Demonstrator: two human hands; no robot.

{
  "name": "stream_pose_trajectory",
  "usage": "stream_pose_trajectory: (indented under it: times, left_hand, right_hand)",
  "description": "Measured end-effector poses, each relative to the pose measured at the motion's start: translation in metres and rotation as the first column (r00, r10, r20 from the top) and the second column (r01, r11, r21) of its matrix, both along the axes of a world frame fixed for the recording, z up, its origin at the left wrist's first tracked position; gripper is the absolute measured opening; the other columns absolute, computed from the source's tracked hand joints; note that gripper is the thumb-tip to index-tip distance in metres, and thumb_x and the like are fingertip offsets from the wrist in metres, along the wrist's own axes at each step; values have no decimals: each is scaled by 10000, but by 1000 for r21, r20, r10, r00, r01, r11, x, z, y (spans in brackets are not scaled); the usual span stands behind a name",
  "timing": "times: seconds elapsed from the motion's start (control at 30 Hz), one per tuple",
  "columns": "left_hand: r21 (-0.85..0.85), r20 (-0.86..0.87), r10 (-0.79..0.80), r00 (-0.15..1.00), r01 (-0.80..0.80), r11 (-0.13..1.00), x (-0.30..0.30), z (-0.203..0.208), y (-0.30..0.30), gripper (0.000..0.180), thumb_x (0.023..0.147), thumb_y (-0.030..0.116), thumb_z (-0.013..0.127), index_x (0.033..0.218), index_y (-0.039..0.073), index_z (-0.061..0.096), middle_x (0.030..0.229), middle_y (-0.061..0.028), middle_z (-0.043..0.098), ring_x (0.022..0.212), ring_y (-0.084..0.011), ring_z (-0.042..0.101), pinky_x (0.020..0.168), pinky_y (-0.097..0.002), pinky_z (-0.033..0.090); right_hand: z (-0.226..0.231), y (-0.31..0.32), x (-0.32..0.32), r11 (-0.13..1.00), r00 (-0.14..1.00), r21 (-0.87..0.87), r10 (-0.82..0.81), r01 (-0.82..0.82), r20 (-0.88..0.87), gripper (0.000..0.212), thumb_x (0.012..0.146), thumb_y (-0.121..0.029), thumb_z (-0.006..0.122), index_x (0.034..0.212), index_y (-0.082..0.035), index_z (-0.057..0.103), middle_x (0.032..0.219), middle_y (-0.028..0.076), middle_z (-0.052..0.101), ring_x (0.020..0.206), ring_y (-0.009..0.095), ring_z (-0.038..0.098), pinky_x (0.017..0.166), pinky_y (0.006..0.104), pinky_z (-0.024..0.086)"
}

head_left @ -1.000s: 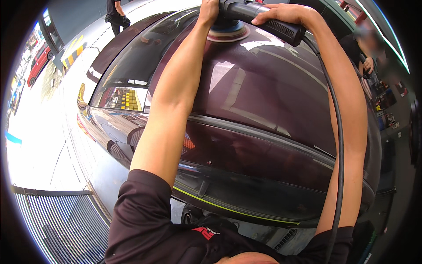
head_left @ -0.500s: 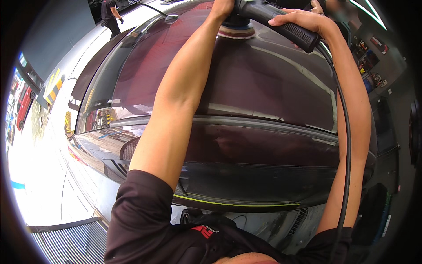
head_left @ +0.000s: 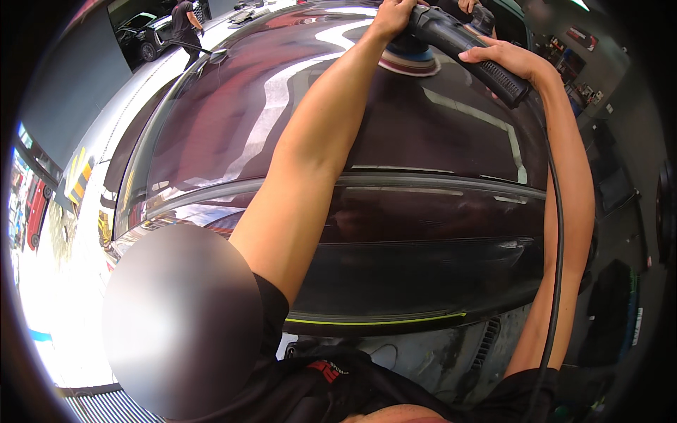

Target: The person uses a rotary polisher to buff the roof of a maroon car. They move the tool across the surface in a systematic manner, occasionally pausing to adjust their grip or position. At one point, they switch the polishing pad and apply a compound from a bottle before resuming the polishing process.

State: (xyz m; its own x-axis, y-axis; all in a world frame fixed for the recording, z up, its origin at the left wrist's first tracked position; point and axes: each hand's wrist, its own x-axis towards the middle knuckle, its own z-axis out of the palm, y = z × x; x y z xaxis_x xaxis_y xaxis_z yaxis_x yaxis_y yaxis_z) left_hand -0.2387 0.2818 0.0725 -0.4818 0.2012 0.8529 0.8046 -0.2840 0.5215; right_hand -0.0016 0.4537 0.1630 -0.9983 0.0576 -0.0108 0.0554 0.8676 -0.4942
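Note:
A black electric polisher (head_left: 451, 44) is held in both hands over the glossy dark maroon car roof (head_left: 437, 134). My left hand (head_left: 396, 17) is closed over the polisher's head, its fingers partly cut off by the upper edge. Around the rear handle wraps my right hand (head_left: 513, 59), with the thumb lying along the top. The round polishing pad (head_left: 410, 65), with a pale rim, rests on the roof, tilted slightly in the picture. From the handle's end a black power cord (head_left: 557, 211) runs down along my right forearm.
Across the roof, a co-worker's hand (head_left: 467, 5) is on another dark tool (head_left: 482, 21). Another person (head_left: 186, 28) in black stands at the far left, near a black car (head_left: 148, 39). A roof antenna (head_left: 218, 53) sticks up. A floor grate (head_left: 106, 407) lies lower left.
The polisher and both hands appear further right and slightly lower in the picture. The view has shifted too, showing more of the far side. A blurred round patch now covers my left sleeve.

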Motion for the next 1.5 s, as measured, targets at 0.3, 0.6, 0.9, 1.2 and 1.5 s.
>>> stream_pose_trajectory:
  times: [0.3, 0.6, 0.9, 1.2, 1.5]
  left_hand:
    - [-479, -37, 250, 967, -237, 845, 60, 33, 23, 734, 1055, 646, 305, 1362, 60, 624, 1318, -228, 668, 1314, -433, 559, 1105, -501, 413]
    - [-398, -683, 226, 695, -613, 682, 241, 15, -201, 435, 936, 415, 751, 1166, 49, 704, 1260, -155, 687, 1225, -308, 618, 1084, -419, 439]
    - [-524, -182, 786, 591, -735, 431, 405, -105, -370, 389, 900, 180, 771, 1256, 54, 674, 1180, -110, 659, 1123, -293, 592, 1033, -413, 416]
    - [-340, 87, 882, 464, -818, 464, 393, -157, -412, 232, 972, 127, 702, 1181, 27, 697, 1029, -110, 659, 958, -244, 630, 922, -383, 484]
    - [-249, 17, 892, 453, -862, 442, 375, -174, -407, 228, 912, 93, 737, 1132, 50, 697, 1085, -104, 658, 1042, -291, 589, 983, -413, 423]
  right_hand:
    - [-7, 56, 47, 992, 994, -50, -112, 113, 18, 987, 800, -520, 791, 1560, -46, 378, 966, 124, 665, 579, 179, 658, 474, 326, 595]
    - [-3, 72, 30, 975, 979, -87, -200, 202, 37, 1172, 775, -491, 814, 1634, -3, 183, 994, 192, 672, 533, 215, 650, 451, 353, 572]
    - [12, 10, -44, 982, 981, -8, -186, 187, 46, 986, 757, -529, 815, 1500, -41, 390, 833, 131, 620, 541, 225, 655, 455, 360, 587]
    - [25, -78, -100, 989, 990, 58, -140, 139, 21, 1013, 730, -551, 802, 1453, -10, 343, 925, 157, 661, 630, 240, 675, 546, 389, 563]
    - [29, -180, -162, 996, 994, 88, -8, -2, 112, 746, 764, -507, 808, 1254, -11, 543, 913, 141, 627, 601, 255, 688, 489, 406, 602]
